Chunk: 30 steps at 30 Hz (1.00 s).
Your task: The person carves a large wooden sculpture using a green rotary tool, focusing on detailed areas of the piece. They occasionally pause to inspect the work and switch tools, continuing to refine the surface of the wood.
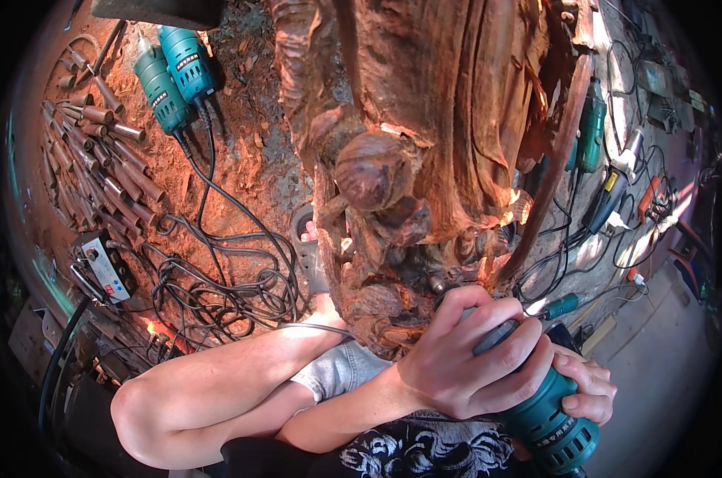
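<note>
Both my hands grip a green electric die grinder [548,402] low on the right. My left hand [476,350] wraps its fingers over the front end, near the carving. Farther back, my right hand [588,390] closes around the grinder's body, partly hidden behind it. The tool's metal nose points up and left into a recess of a large reddish-brown wood carving [449,119]; shadow and my left hand hide where the bit meets the wood. Above the recess, a rounded ball-shaped knob [374,171] stands out from the carving.
Two green die grinders [162,92] lie on the dusty ground at upper left. Beside them is a heap of chisels [98,167], with a small control box [106,267] below. Black cables [217,279] tangle near my bent leg [225,374]. More power tools [592,131] and cords lie right.
</note>
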Available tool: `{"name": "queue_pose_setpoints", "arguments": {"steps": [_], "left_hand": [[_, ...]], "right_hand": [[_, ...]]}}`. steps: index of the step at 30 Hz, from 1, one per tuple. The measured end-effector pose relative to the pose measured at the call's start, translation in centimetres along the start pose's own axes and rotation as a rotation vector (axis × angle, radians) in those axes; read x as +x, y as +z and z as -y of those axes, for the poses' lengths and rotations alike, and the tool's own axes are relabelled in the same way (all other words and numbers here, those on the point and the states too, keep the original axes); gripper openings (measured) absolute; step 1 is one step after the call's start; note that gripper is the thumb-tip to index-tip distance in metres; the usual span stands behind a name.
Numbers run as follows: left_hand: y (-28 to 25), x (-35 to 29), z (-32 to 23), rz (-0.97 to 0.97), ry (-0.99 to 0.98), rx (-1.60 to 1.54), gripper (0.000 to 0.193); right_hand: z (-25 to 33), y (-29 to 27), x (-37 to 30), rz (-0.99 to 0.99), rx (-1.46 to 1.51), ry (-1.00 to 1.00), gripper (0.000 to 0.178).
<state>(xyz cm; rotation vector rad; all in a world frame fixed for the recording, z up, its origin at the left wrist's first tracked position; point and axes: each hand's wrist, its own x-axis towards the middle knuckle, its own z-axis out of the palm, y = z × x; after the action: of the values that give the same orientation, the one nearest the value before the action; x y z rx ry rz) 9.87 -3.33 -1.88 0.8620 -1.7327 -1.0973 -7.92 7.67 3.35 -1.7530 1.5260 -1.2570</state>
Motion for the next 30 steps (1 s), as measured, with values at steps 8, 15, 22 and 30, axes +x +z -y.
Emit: {"name": "queue_pose_setpoints", "arguments": {"steps": [8, 15, 22, 30], "left_hand": [[0.3, 0.0, 0.0, 0.005, 0.012, 0.017, 0.030], [0.4, 0.2, 0.2, -0.063, 0.053, 0.061, 0.030], [0.0, 0.4, 0.0, -0.002, 0.021, 0.097, 0.026], [0.9, 0.1, -0.2, -0.037, 0.041, 0.141, 0.035]], "right_hand": [[2.1, 0.1, 0.8, 0.023, -0.127, 0.153, 0.085], [0.4, -0.9, 0.7, 0.113, -0.059, 0.050, 0.081], [0.0, -4.0, 0.7, 0.286, 0.122, 0.152, 0.068], [-0.4, -0.6, -2.3, -0.003, 0.045, 0.074, 0.063]]}}
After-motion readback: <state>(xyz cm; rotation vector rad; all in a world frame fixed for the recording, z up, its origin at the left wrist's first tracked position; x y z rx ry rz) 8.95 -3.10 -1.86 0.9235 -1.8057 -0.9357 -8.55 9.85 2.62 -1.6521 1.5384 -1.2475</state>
